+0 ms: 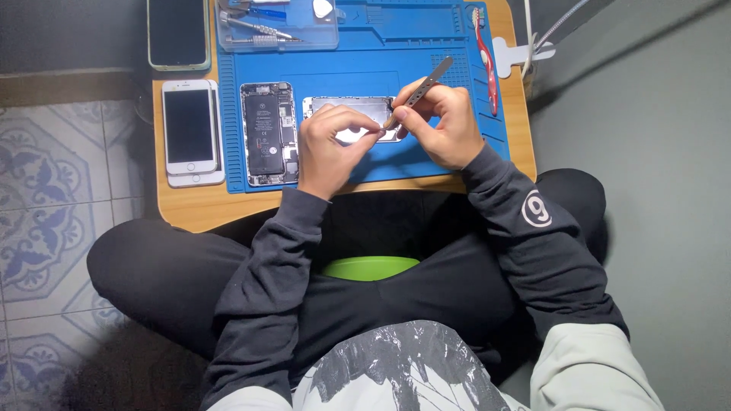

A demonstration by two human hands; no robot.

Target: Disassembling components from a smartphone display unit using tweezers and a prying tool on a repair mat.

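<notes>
From the head camera, the right hand (449,125) pinches a pair of metal tweezers (420,91), whose tips point down at the detached phone screen panel (352,114) lying mid-mat. The left hand (329,148) rests on that panel, fingertips closed on its edge. At nine o'clock from the panel lies an opened phone (267,133) on the blue mat (426,46); further out, white phones (190,129) sit stacked on the wooden table (190,209). A red toothbrush (487,65) lies at two o'clock.

At nine o'clock, white phone (189,125); at eleven, dark phone (177,32); at twelve, clear tool tray (278,24); at two, red toothbrush (486,57); below centre, green bowl (369,267).
</notes>
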